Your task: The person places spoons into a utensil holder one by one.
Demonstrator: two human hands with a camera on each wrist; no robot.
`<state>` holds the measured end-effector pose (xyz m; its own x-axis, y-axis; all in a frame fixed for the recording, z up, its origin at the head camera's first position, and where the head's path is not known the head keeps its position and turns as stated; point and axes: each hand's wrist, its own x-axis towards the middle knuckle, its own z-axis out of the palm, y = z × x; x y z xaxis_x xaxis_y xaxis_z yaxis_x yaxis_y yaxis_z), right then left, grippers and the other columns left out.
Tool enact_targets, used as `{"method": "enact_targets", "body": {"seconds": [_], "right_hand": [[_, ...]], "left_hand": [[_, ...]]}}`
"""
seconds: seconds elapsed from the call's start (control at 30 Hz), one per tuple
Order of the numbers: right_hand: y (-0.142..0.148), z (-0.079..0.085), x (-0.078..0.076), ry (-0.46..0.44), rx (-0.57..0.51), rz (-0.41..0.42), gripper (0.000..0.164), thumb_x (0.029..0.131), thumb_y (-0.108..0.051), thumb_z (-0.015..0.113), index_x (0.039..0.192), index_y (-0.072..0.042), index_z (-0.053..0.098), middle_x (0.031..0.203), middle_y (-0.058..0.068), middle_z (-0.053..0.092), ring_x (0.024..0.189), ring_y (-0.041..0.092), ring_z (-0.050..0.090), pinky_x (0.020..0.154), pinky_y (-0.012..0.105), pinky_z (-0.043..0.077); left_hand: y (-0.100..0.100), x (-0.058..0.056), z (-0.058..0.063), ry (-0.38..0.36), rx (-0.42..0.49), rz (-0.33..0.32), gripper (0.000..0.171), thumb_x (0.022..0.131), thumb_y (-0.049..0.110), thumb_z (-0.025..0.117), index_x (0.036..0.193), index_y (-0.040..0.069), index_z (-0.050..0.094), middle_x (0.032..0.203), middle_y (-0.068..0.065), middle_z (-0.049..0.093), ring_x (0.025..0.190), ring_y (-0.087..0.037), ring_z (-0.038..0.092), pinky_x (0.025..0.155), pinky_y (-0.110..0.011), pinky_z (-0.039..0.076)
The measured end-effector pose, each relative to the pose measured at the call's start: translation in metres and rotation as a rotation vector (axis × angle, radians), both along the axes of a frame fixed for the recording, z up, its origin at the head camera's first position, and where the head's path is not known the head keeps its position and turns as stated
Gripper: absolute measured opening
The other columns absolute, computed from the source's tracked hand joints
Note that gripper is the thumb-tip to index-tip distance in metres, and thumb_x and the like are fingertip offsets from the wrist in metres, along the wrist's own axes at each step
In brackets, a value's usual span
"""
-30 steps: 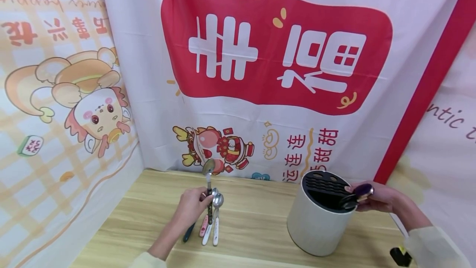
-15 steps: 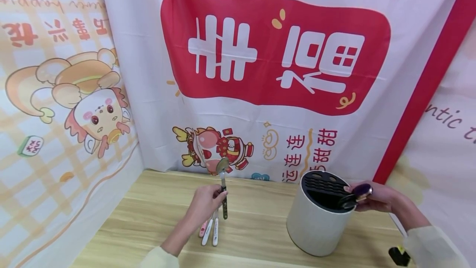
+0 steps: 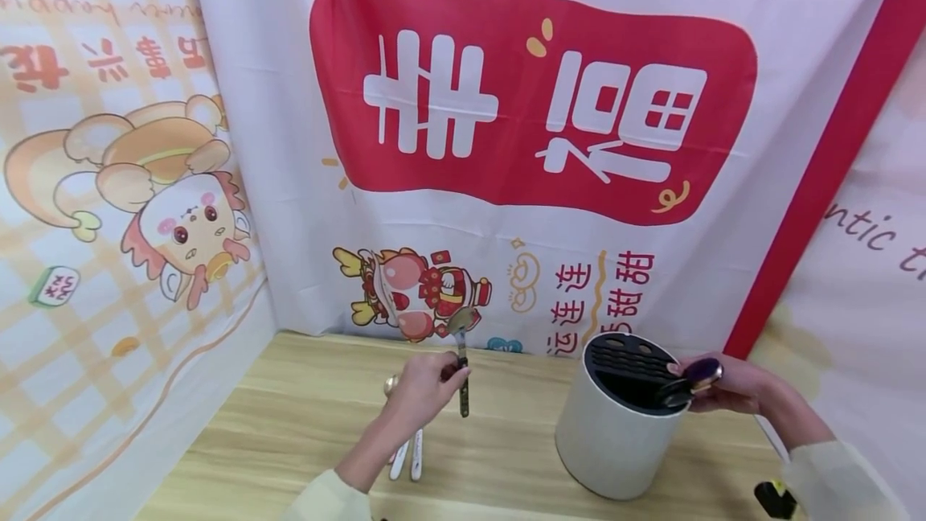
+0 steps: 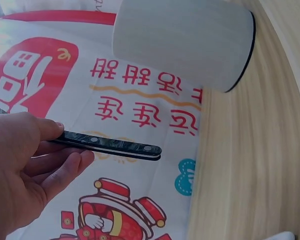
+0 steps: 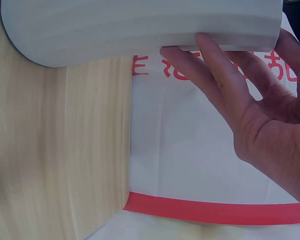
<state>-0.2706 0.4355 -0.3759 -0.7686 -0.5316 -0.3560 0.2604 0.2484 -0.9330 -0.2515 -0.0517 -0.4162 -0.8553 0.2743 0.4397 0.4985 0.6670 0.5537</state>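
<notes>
My left hand pinches a spoon by its dark patterned handle, bowl end up, above the table. In the left wrist view the handle sticks out past the thumb and fingers. To the right stands a round, off-white utensil holder with a black slotted top. My right hand grips its right side, thumb at the rim and fingers against the outer wall. A utensil with a dark purple, gold-edged end pokes out of the holder by that hand.
Spoons with white handles lie on the wooden table, partly covered by my left forearm; a spoon bowl shows beside it. A black and yellow object is at the lower right. Printed cloth hangs behind.
My left hand has carried the spoon rightward, away from the spoons on the table and towards the holder. The right hand stays at the holder's rim.
</notes>
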Motion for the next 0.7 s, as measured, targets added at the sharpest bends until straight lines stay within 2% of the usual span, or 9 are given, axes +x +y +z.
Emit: {"method": "enact_targets", "body": {"seconds": [0.23,0.53,0.7], "right_hand": [[0.000,-0.001,-0.002,-0.004,-0.014,0.006,0.032,0.106,-0.021,0.043,0.102,-0.022,0.074,0.100,-0.002,0.073,0.093,0.015,0.071,0.089,0.038,0.059],[0.001,0.000,-0.002,-0.004,-0.007,0.005,0.033,0.106,-0.022,0.042,0.103,-0.022,0.075,0.100,-0.002,0.072,0.093,0.015,0.071,0.089,0.038,0.059],[0.001,0.001,-0.002,0.005,-0.010,0.013,0.032,0.106,-0.021,0.042,0.102,-0.021,0.074,0.100,-0.002,0.073,0.094,0.015,0.071,0.089,0.038,0.059]], "left_hand": [[0.016,-0.001,0.014,0.070,0.012,-0.036,0.017,0.094,0.022,0.070,0.079,0.014,0.067,0.065,0.007,0.059,0.054,-0.002,0.045,0.047,-0.016,0.040],[0.040,-0.004,0.035,0.099,0.008,-0.111,0.017,0.095,0.022,0.068,0.082,0.011,0.067,0.065,0.006,0.057,0.054,-0.001,0.044,0.049,-0.015,0.040],[0.057,-0.004,0.045,0.087,0.019,-0.142,0.017,0.096,0.022,0.067,0.085,0.010,0.068,0.067,0.004,0.061,0.054,-0.001,0.046,0.049,-0.014,0.042]]}}
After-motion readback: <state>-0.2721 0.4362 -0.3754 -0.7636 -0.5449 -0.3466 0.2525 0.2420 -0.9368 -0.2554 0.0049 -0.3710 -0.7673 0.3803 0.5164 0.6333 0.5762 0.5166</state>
